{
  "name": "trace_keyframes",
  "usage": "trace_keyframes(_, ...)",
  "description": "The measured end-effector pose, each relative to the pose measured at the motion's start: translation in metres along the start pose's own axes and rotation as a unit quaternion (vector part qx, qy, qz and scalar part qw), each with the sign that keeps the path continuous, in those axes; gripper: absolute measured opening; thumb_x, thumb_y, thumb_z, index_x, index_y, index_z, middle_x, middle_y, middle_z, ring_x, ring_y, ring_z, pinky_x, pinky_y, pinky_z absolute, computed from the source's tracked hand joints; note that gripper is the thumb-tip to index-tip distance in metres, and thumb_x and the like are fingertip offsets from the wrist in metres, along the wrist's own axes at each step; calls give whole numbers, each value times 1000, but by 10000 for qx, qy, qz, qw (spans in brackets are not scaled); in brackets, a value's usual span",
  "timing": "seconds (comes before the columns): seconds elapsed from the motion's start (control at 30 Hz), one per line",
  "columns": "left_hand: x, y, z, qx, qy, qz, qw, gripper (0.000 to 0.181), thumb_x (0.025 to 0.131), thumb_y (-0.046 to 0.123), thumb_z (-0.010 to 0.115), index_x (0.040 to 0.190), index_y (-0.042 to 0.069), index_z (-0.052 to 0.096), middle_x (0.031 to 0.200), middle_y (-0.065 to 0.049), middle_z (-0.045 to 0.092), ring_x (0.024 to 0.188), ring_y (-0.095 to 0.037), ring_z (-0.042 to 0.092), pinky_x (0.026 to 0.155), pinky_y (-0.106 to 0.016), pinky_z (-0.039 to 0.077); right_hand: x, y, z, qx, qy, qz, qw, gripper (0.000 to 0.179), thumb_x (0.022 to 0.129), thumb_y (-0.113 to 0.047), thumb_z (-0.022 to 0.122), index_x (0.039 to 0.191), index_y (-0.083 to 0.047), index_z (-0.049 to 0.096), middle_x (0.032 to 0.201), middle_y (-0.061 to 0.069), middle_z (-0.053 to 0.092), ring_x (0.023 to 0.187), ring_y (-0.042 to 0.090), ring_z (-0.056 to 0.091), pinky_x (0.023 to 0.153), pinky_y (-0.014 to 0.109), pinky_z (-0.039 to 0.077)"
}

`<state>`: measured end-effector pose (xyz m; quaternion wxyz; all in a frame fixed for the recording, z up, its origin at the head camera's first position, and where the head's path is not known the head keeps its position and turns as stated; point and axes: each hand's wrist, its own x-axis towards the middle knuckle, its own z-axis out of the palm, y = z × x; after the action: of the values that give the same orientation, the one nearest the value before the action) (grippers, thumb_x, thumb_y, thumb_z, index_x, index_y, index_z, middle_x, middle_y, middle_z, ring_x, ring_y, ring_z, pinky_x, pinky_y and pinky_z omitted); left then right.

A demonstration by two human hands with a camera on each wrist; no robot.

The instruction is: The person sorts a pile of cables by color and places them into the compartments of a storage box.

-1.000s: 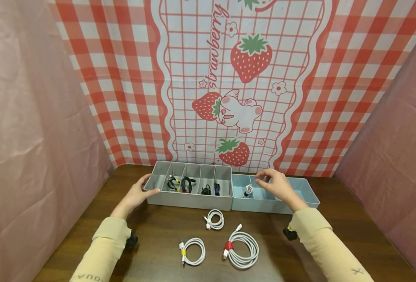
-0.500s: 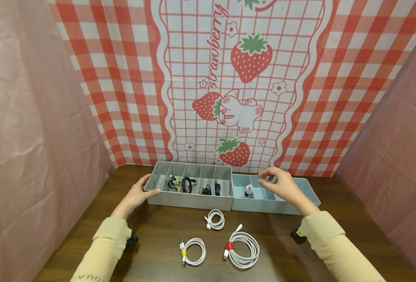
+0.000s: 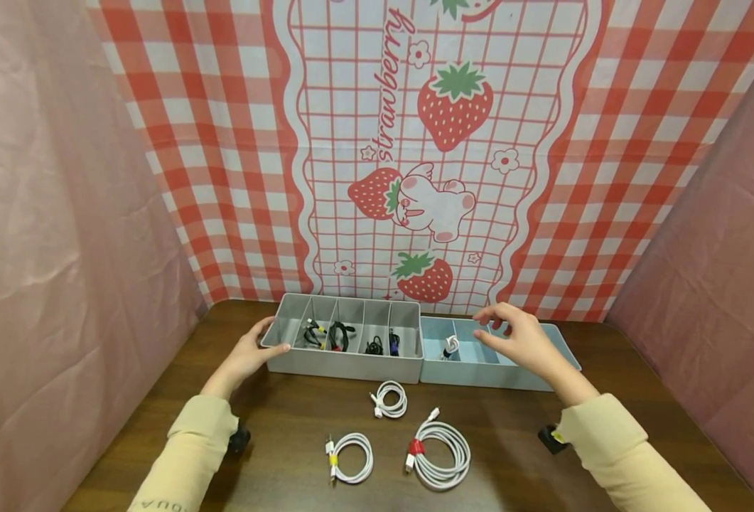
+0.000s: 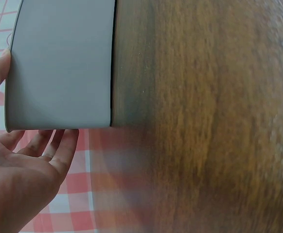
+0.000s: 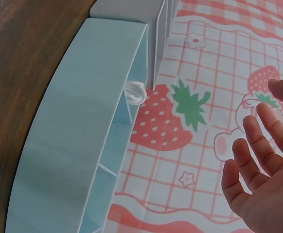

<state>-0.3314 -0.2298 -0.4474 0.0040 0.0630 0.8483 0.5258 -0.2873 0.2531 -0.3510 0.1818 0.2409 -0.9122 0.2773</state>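
Note:
My left hand (image 3: pixel 246 355) rests at the left end of a grey divided box (image 3: pixel 345 366). Its thumb lies at the front rim, and in the left wrist view the fingers (image 4: pixel 66 148) touch the end wall. Over a light blue divided box (image 3: pixel 479 373) hovers my right hand (image 3: pixel 516 343), holding nothing, its thumb and fingers apart. A coiled white cable (image 3: pixel 450 346) sits in the blue box's left compartment. Bundled black cables (image 3: pixel 340 334) and one with a blue tie (image 3: pixel 394 343) occupy several compartments of the grey box; its leftmost compartment holds none.
Three coiled white cables lie on the wooden table (image 3: pixel 274 455): a small one (image 3: pixel 390 399), one with a yellow tie (image 3: pixel 351 459), and a thicker one with a red tie (image 3: pixel 443 455). A strawberry-print cloth (image 3: pixel 453 107) hangs right behind the boxes.
My right hand has drawn slightly to the right above the blue box, its fingers spreading a little. The left hand, both boxes and the cables have stayed in place.

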Motion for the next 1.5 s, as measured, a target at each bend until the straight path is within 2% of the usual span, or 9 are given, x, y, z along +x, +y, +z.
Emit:
trace_keyframes(0.2,-1,0,1,17,12,-12,10000,76,87,19,68,147,1,23,141,-26,37,122,-39,44,96,-47,37,-5,-5,-2,-155,86,-29,9998,23,82,-23,74,102,-16,66,86,-6,59,76,12,50,62,30,45)
trace_keyframes(0.43,0,1,0,15,-10,4,10000,76,88,18,67,146,-1,23,141,-27,38,120,-38,45,94,-45,39,-13,-12,-1,-240,124,69,9996,24,81,-22,75,102,-16,67,85,-6,58,75,7,48,64,30,46)
trace_keyframes(0.77,1,2,0,46,-7,19,10000,77,88,20,68,146,-1,23,141,-26,38,121,-38,45,95,-46,39,-27,-26,-2,-383,209,125,9990,31,80,-25,75,108,-18,64,88,-7,57,78,7,48,66,28,44)
trace_keyframes(1.1,-1,0,0,62,-17,3,10000,80,87,25,69,147,0,23,141,-26,37,120,-38,45,95,-46,38,-44,-35,5,-415,547,-259,9973,41,74,-20,80,111,-15,62,92,-9,58,81,2,48,64,28,45)
trace_keyframes(1.27,0,-1,0,59,-1,26,10000,79,87,25,69,147,0,23,141,-26,38,120,-38,45,95,-46,39,-52,-35,11,-314,671,-328,9967,46,71,-17,82,112,-13,62,96,-6,60,82,4,48,64,26,45)
trace_keyframes(1.5,-1,-1,0,91,3,26,10000,81,87,26,69,147,1,22,141,-26,37,121,-38,45,95,-45,39,-65,-33,24,88,642,-452,9969,51,71,-16,82,117,-11,59,104,-2,60,88,11,51,66,26,46)
